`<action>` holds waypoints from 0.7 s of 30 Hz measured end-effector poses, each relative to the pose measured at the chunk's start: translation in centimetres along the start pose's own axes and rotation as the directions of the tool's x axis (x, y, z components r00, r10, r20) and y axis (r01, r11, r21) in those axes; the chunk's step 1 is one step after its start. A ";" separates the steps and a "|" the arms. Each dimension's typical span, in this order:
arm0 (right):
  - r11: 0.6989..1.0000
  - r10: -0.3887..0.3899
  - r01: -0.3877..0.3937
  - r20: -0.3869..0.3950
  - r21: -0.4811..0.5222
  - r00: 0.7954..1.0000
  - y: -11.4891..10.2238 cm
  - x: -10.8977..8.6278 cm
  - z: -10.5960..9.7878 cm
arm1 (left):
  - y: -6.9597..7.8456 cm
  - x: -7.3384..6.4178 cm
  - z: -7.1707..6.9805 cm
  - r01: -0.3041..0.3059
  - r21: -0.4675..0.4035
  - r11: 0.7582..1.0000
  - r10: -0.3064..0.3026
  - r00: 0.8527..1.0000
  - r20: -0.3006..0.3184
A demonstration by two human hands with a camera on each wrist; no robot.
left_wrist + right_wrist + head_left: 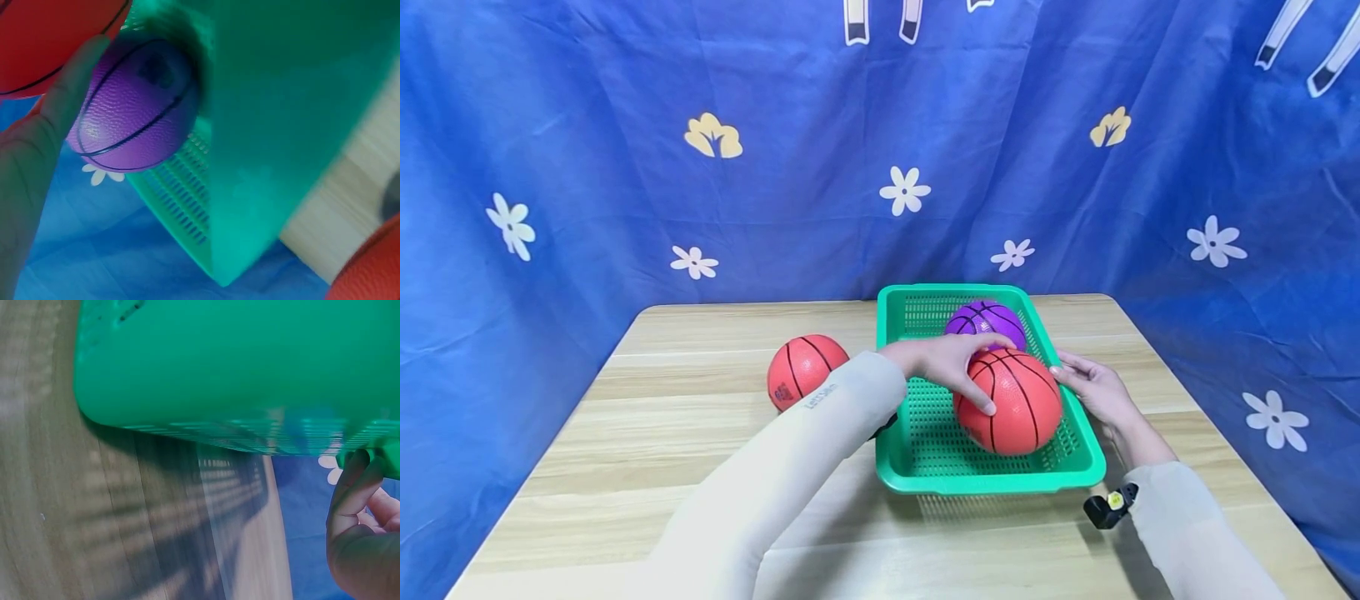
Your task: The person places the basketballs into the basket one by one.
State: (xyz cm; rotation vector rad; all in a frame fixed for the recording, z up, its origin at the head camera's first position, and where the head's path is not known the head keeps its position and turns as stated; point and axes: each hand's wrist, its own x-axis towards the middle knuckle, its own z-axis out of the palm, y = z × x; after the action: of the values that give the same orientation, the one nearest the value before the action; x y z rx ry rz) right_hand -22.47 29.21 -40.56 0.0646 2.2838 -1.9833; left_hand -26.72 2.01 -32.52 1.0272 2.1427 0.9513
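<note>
My left hand (946,363) grips a red toy basketball (1017,410), thumb and fingers spread over its left and top sides. The ball is inside a green plastic basket (992,483), toward its right side. Behind it in the same basket sits a purple basketball (988,317), which the left wrist view shows close by the left hand's fingers. On the basket's right rim, my right hand (1105,400) holds the edge with thumb above and fingers bent below; the right wrist view shows that hand (359,531) at the basket's far end.
A second red basketball (805,368) rests on the wooden table (685,433), left of the basket and partly behind the left sleeve. Blue curtains (805,208) with white flowers enclose the back and sides. A black wrist camera (1108,507) is strapped to the right wrist.
</note>
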 end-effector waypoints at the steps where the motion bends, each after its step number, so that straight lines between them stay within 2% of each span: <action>1: 1.000 -0.002 0.002 -0.002 -0.002 1.000 0.0 0.0 0.0 | -0.1 0.0 0.1 0.015 0.006 1.000 -0.015 1.000 0.013; 4: 1.000 -0.009 0.009 0.001 0.008 1.000 0.1 0.1 0.0 | -0.5 0.1 0.5 0.048 0.028 0.998 -0.049 0.998 0.047; 10: 1.000 -0.016 0.016 0.004 0.010 1.000 0.3 0.3 0.1 | -1.9 0.2 1.6 0.065 0.049 0.997 -0.069 0.994 0.080; 15: 1.000 -0.014 0.014 0.007 0.004 1.000 0.2 0.3 0.1 | -2.5 0.2 2.0 0.072 0.062 0.995 -0.077 0.994 0.078; 21: 1.000 -0.012 0.012 -0.002 0.014 1.000 0.1 0.3 0.1 | -2.5 0.3 2.2 0.083 0.101 0.991 -0.089 0.994 0.062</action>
State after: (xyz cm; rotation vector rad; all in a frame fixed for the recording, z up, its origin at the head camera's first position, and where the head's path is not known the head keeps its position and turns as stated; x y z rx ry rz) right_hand -22.71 29.16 -40.71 0.0538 2.2775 -2.0059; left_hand -26.30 1.93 -35.82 0.9901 2.1779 0.7679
